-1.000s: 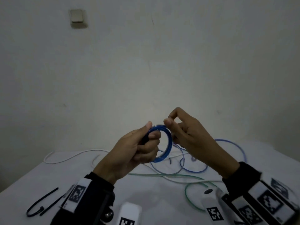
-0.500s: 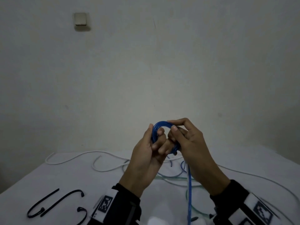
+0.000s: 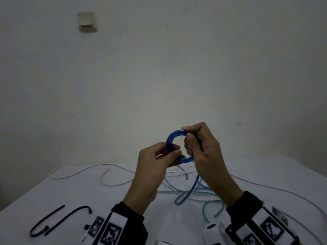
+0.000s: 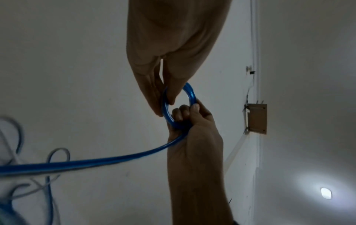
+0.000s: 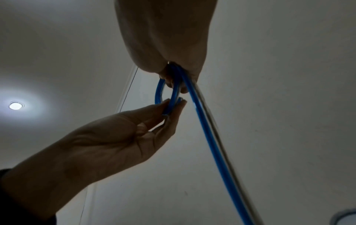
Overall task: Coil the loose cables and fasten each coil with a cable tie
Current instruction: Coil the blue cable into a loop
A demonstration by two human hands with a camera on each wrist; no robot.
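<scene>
From the head view, I hold the blue coil (image 3: pixel 178 147) up above the table (image 3: pixel 53 195), between my two hands, and the step in hand looks like laying on one more turn: I judge it goes best if I keep each new loop the same size as the ring and feed the blue tail (image 3: pixel 187 193) in without a twist. My left hand (image 3: pixel 155 165) pinches the ring's near left side between thumb and fingers; my right hand (image 3: pixel 203 149) has its fingers curled round the far right side. The black cable ties (image 3: pixel 58 220) lie untouched at the near left, with white and green cables loose beyond. In the left wrist view, the left thumb and fingers stay almost straight, nipping the coil, while the right hand grips it below, the tail running off left. In the right wrist view, the tail leaves my closed right hand and drops down to the right.
</scene>
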